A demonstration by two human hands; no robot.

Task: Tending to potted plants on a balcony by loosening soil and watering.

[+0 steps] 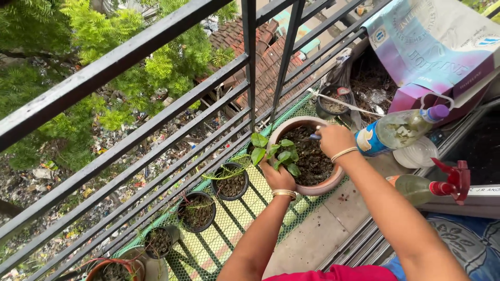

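Observation:
A round clay pot (312, 189) full of dark soil stands on the green mesh ledge by the railing. A small green-leaved plant (281, 152) grows at its left side. My left hand (277, 177) grips the base of the plant's stem at the pot's near-left rim. My right hand (333, 139) is closed over the soil at the pot's far side, holding a small tool with a bluish tip (314, 136); most of the tool is hidden by my fingers. Both wrists carry gold bangles.
Several small black pots (229, 182) (196, 211) line the mesh ledge to the left, with a brown pot (114, 269) at the end. Dark railing bars (249, 62) rise behind. Right of the clay pot lie a clear bottle (401, 130), a red-trigger spray bottle (432, 188) and a large printed sack (432, 47).

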